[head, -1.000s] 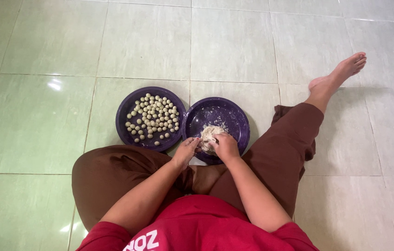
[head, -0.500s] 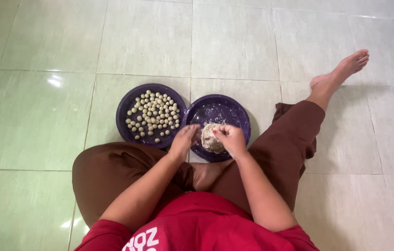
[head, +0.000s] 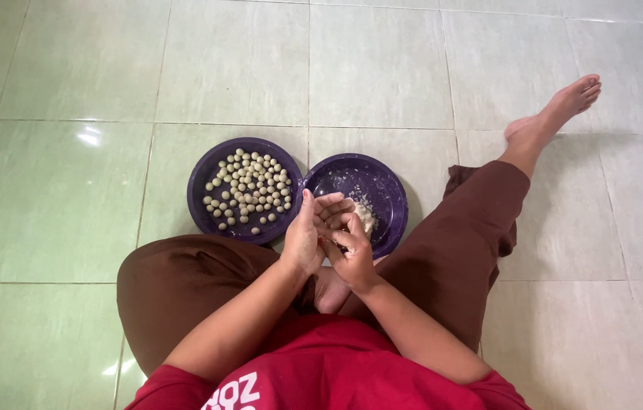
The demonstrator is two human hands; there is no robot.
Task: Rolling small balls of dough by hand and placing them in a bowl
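Over right bowl (head: 382, 190) I press left hand (head: 302, 239), right hand (head: 352, 254) together, contents hidden; many balls (head: 249, 190) done, dough lump (head: 364, 216) left

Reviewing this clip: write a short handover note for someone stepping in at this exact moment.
Left hand: open, palm turned toward the right hand.
Right hand: fingers curled against the left palm; whatever sits between the palms is hidden.
Left purple plate: on the tiled floor, holds many small pale dough balls.
Right purple plate: beside it, holds a dough lump, partly behind the hands.
Done: many balls rolled.
Left: the dough remaining in the right plate.
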